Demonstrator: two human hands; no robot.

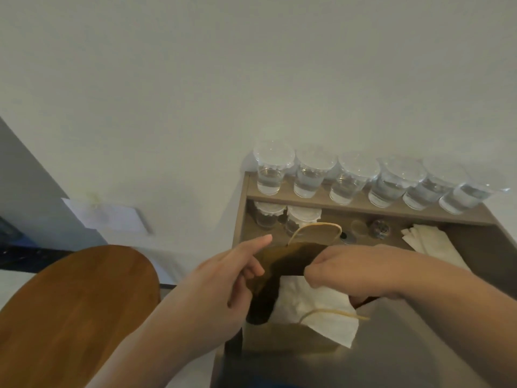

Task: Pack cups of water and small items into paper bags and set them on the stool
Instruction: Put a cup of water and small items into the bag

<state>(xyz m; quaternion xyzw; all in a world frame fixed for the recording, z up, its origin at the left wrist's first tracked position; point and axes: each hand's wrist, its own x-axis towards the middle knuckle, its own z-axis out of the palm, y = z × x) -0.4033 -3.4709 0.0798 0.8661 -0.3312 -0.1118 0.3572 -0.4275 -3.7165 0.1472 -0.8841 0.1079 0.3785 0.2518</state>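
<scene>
At paper bag [279,336] mouth, right hand [335,266] grip pinches white napkin [321,312]; left hand [223,278] grip curled on rim, forefinger straight.

The light is dim and flat, with a grey-green cast over the wall [251,79], and what shadows there are fall soft. The inside of the paper bag [268,289] goes nearly black, while the napkin [321,309] is the brightest patch. Small glints sit on the cups of water [349,180], and the stool [70,303] has a dull sheen. Everything looks soft. My left hand [237,275] and right hand [344,267] are smeared, as is the paper sheet [106,217] on the wall. At the right edge the cups lean outward.
</scene>
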